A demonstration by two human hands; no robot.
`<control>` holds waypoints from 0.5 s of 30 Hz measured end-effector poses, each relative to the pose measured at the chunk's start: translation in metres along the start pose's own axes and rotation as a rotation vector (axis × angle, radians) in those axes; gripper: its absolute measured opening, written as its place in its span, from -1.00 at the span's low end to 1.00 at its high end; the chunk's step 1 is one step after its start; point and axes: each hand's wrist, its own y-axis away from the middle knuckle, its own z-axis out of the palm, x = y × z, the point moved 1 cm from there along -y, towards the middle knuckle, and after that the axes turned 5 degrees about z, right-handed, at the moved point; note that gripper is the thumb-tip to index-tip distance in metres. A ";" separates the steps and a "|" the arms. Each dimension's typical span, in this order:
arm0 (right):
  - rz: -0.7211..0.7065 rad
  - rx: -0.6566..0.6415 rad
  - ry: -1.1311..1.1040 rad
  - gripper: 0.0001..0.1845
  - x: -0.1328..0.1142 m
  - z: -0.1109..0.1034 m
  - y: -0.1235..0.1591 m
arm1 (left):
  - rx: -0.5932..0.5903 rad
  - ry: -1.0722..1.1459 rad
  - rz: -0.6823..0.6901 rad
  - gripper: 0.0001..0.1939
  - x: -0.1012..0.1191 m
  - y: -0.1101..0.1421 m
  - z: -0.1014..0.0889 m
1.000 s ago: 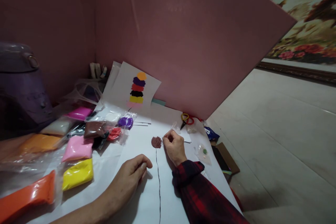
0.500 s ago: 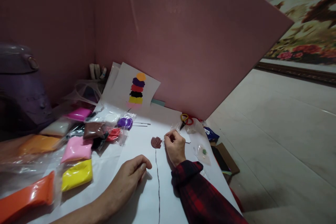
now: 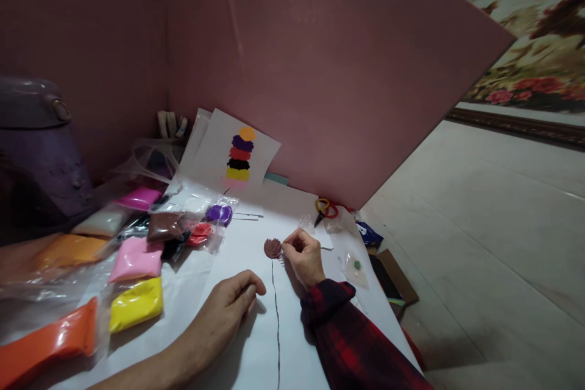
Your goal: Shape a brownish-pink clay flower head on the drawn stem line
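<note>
Head view: right hand pinched beside brown clay.

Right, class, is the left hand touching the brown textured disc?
Apart: the head view shows a strip of white paper between the left hand and the brown textured disc.

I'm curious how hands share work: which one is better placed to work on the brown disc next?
Probably the right hand: it is poised close beside the brown disc, while the left hand is farther off, left of the black line.

Both hands curled, slightly apart
</note>
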 end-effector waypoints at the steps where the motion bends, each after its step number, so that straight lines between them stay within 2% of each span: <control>1: 0.001 -0.004 0.000 -0.91 0.000 0.000 0.000 | 0.000 0.003 0.000 -0.73 0.000 0.000 0.000; 15: -0.021 0.014 0.126 -0.91 0.000 0.002 0.001 | -0.003 -0.013 0.000 -0.74 0.002 0.001 -0.001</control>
